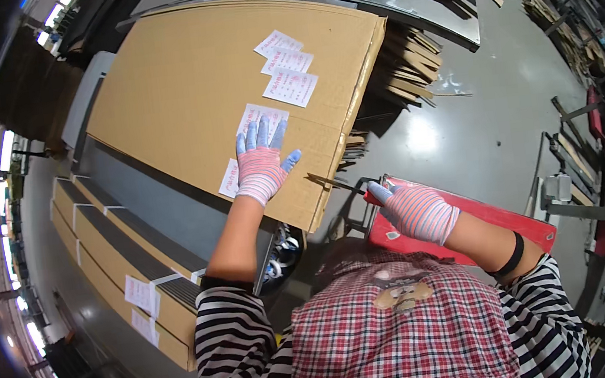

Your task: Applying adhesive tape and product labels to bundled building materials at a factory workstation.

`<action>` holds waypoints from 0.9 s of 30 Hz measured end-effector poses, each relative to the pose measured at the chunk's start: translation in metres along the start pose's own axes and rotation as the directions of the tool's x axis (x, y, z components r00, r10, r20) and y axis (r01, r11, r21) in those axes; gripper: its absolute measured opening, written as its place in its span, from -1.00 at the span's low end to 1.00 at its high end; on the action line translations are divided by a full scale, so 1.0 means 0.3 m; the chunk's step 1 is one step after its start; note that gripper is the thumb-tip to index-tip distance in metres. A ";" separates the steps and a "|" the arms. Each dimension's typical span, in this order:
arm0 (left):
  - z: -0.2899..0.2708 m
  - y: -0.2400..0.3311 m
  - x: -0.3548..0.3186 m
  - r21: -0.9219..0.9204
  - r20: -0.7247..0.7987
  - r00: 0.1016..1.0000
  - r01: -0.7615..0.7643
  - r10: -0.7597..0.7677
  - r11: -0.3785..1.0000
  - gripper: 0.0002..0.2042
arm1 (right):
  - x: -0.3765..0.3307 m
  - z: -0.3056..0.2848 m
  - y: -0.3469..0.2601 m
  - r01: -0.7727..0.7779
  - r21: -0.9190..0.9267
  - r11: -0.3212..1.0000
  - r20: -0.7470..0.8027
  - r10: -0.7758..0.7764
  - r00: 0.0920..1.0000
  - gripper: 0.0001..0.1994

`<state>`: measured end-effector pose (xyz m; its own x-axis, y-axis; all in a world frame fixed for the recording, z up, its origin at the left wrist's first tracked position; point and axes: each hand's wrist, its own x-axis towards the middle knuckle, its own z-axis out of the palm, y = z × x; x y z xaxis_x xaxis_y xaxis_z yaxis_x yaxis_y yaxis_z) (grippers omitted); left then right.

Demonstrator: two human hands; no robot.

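Head view: left hand (261, 165), gloved, fingers spread, presses flat on a white paper label (258, 115) lying under its fingertips on the cardboard sheet stack (179, 91). Right hand (417, 209), loosely curled, rests on a red cart (499, 215), holding nothing.

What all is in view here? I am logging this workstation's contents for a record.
cardboard sheet stack: one stack, brown, centre on the bench
paper labels: about five, white with pink print, on the top sheet
red tray: one, red, right of the stack
flat cartons: several, brown, lower left
wood strips: a pile, tan, beyond the stack
floor: grey
left hand: striped glove, flat on a label
right hand: striped glove, over the red tray
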<state>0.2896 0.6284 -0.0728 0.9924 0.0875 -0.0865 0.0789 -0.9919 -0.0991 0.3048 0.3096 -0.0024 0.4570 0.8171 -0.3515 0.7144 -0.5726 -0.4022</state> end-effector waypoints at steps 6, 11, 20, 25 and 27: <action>-0.025 -0.025 -0.016 -0.043 0.016 1.000 0.011 -0.011 0.999 -0.25 | 0.039 -0.178 -0.169 -0.081 -0.091 0.993 0.091 0.089 0.992 -0.60; -0.022 -0.034 -0.013 -0.083 0.025 1.000 0.006 -0.004 0.997 -0.24 | 0.177 -0.231 -0.224 -0.202 -0.265 0.943 0.305 0.280 0.910 -0.75; 0.005 -0.022 0.001 -0.002 -0.034 0.999 0.001 -0.002 1.000 -0.23 | 0.178 -0.247 -0.196 -0.116 -0.189 0.975 0.321 0.173 0.931 -0.75; 0.013 -0.016 0.017 0.031 0.012 1.000 -0.004 0.004 1.000 -0.22 | 0.315 -0.066 -0.156 -0.068 -0.028 0.997 0.096 0.071 0.993 -0.77; 0.032 -0.006 0.038 0.045 -0.011 1.000 -0.020 0.021 0.999 -0.21 | 0.376 0.004 -0.139 -0.088 -0.066 0.994 0.068 0.092 0.993 -0.76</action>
<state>0.2997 0.6320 -0.0831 0.9948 0.0661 -0.0774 0.0546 -0.9883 -0.1421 0.3260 0.4256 -0.0265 0.4839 0.7544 -0.4436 0.7050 -0.6363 -0.3132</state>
